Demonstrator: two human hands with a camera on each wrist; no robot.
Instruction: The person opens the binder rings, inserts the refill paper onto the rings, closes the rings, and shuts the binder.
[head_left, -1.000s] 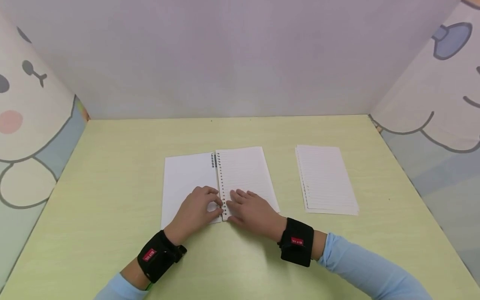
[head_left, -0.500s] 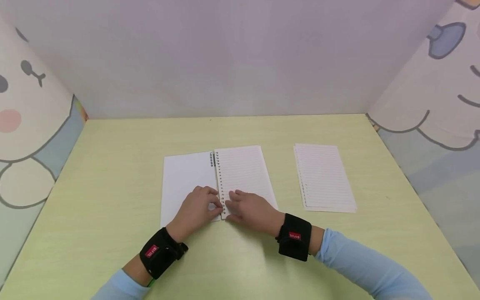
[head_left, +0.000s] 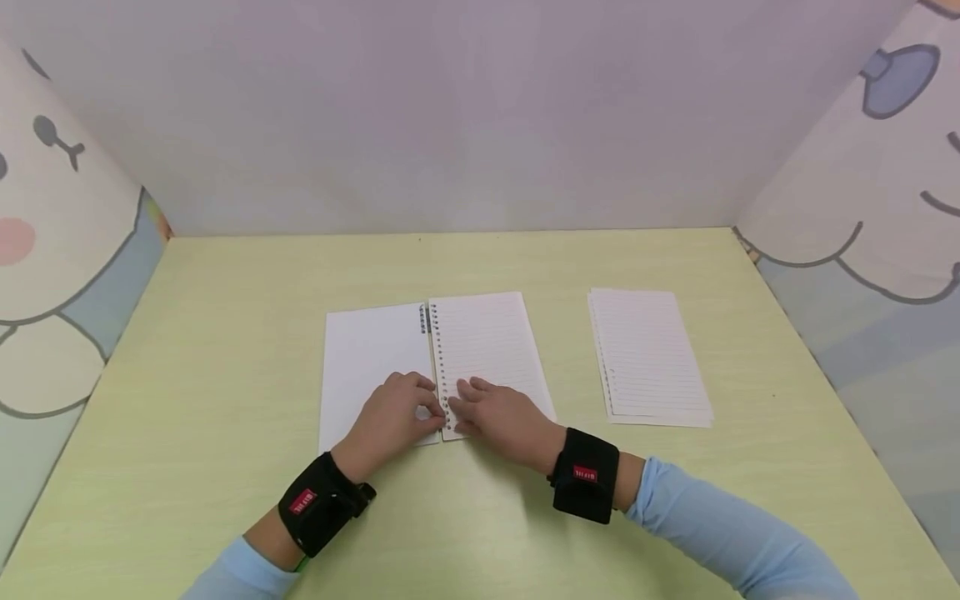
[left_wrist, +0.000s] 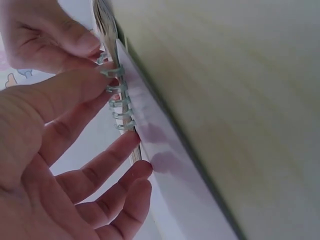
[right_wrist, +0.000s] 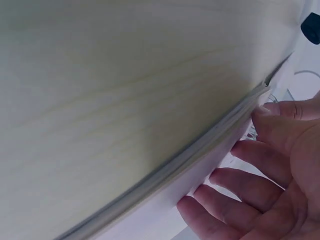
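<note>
A loose-leaf notebook (head_left: pixel 491 337) lies open on the table, its lined sheets on the right and a plain white inner cover (head_left: pixel 367 350) on the left. At the lower end of its spine, my left hand (head_left: pixel 386 421) pinches the clear plastic binder rings (left_wrist: pixel 116 102) between thumb and index finger. The left hand's other fingers rest on the white cover in the left wrist view. My right hand (head_left: pixel 513 425) lies on the lower part of the lined page, fingers spread, with the thumb near the rings. The pinched ring is partly hidden by the fingers.
A small stack of lined loose-leaf sheets (head_left: pixel 652 358) lies to the right of the notebook. The pale yellow table (head_left: pixel 247 350) meets a plain wall (head_left: pixel 465 117) at the back, with cartoon-printed panels at both sides.
My right hand has shifted very slightly left, its thumb drawn in toward the rings. The left hand keeps its pinch at the same place. Notebook and loose sheets look unchanged.
</note>
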